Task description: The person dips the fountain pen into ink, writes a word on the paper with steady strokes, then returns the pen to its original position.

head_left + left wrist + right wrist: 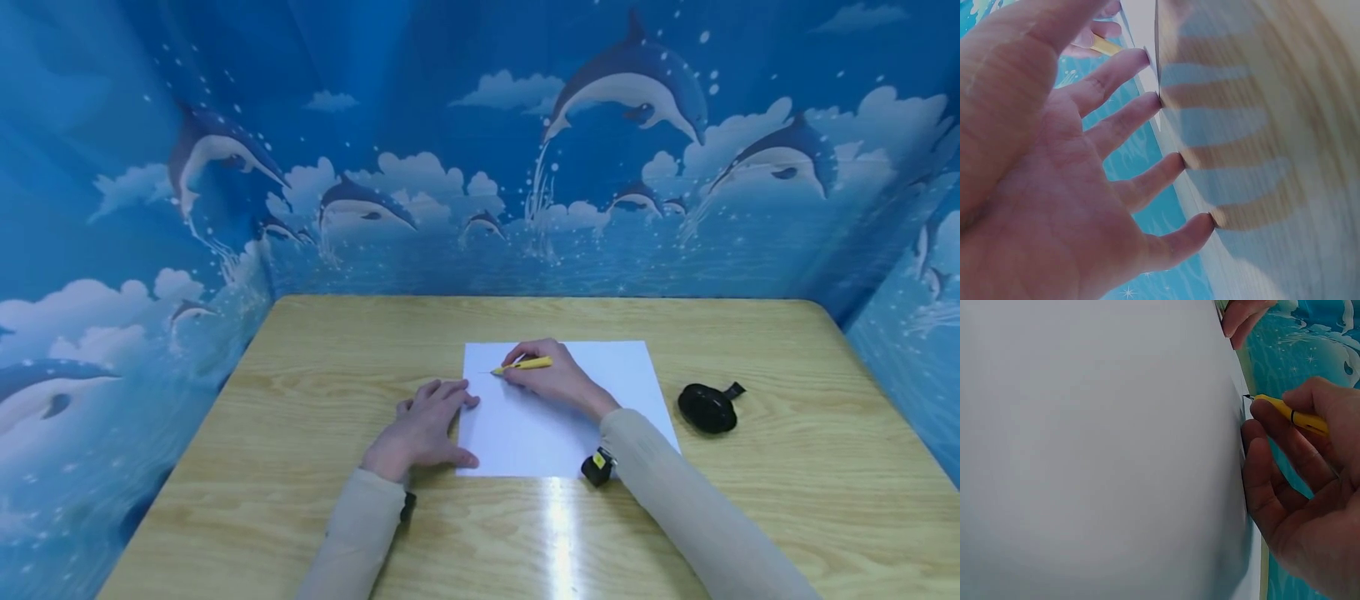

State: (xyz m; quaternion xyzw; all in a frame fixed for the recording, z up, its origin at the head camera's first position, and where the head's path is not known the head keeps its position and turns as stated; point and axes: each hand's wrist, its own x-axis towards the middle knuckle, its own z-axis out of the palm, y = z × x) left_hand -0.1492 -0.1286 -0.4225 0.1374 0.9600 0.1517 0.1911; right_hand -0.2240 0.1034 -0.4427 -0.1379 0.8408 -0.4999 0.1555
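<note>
A white sheet of paper lies flat on the wooden table. My right hand pinches a yellow pen between thumb and fingers, its tip at the paper's upper left part, by a faint short line. In the right wrist view the yellow pen shows a dark pointed nib meeting the sheet, and the other fingers of the right hand bend loosely beside it. My left hand rests with fingers spread at the paper's left edge. In the left wrist view, fingertips of the left hand touch the paper and the table.
On the table, right of the paper, sits a black rounded object with a short strap or tab. A small black device is at the right wrist. A blue dolphin-print curtain hangs behind and beside the table.
</note>
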